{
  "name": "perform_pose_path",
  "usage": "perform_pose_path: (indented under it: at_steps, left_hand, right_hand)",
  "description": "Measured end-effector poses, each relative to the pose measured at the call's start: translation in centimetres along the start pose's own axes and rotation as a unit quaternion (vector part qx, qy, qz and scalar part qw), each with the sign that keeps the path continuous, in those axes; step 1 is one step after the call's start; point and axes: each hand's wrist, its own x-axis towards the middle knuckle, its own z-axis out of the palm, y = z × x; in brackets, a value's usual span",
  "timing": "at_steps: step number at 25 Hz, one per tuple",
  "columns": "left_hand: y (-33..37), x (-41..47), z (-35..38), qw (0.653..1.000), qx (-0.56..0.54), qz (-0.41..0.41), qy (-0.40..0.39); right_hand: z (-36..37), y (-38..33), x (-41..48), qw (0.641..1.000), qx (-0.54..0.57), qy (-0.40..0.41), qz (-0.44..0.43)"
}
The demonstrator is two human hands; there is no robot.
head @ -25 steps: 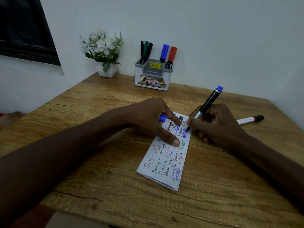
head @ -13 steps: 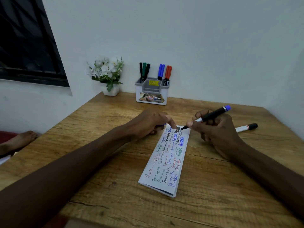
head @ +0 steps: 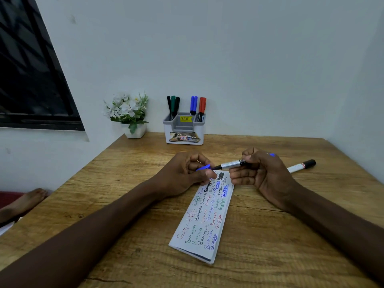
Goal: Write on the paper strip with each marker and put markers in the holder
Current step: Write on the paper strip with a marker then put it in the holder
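Note:
A folded white paper strip (head: 204, 221) covered in coloured handwriting lies in the middle of the wooden table (head: 259, 256). My right hand (head: 261, 171) grips a blue marker (head: 230, 164) held level above the strip's far end, tip pointing left. My left hand (head: 187, 173) pinches the blue cap (head: 204, 167) just in front of that tip. A black-capped marker (head: 301, 166) lies on the table behind my right hand. The grey and white holder (head: 184, 129) stands at the back with black, green, blue and red markers upright in it.
A small white pot of white flowers (head: 129, 114) stands left of the holder against the wall. A dark window (head: 31, 75) is at the left. A bare foot (head: 22, 202) shows beyond the table's left edge.
My right hand lifted the marker off the paper and turned it level. My left hand left the strip and brought the cap up to the tip. The view tilted upward.

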Motion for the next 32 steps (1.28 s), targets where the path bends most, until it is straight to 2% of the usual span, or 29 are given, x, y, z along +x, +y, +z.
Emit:
perform_pose_path:
  at_steps: [5,13,17,20,22,25,29,32]
  left_hand:
    - [-0.1,0.0,0.3,1.000,-0.009,0.005,0.013]
    - [-0.5,-0.1,1.6,0.994,0.036,0.023,0.100]
    - [0.0,0.1,1.5,0.993,0.044,0.032,0.108]
    - [1.1,1.0,0.3,0.992,-0.014,0.023,0.122]
    - [1.7,2.0,-1.2,0.983,-0.077,0.025,0.166]
    - [2.0,3.8,-5.2,0.946,-0.123,0.042,0.297]
    - [2.1,6.4,-9.9,0.897,-0.046,0.092,0.431]
    - [1.3,8.4,-11.0,0.880,0.031,0.100,0.463]
  right_hand:
    - [-0.4,0.5,0.1,0.998,-0.058,-0.031,0.003]
    - [-0.6,1.1,-0.1,0.986,-0.150,-0.055,-0.037]
    - [-0.4,0.9,0.1,0.987,-0.149,-0.055,-0.037]
    - [-0.2,0.8,0.5,0.992,-0.116,-0.045,-0.001]
    - [-0.4,0.7,0.8,0.995,-0.092,-0.039,0.023]
    - [-0.6,0.6,1.0,0.996,-0.075,-0.022,0.031]
    - [-0.5,0.7,0.8,0.994,-0.105,-0.030,0.030]
    - [-0.4,0.6,0.6,0.990,-0.131,-0.039,0.028]
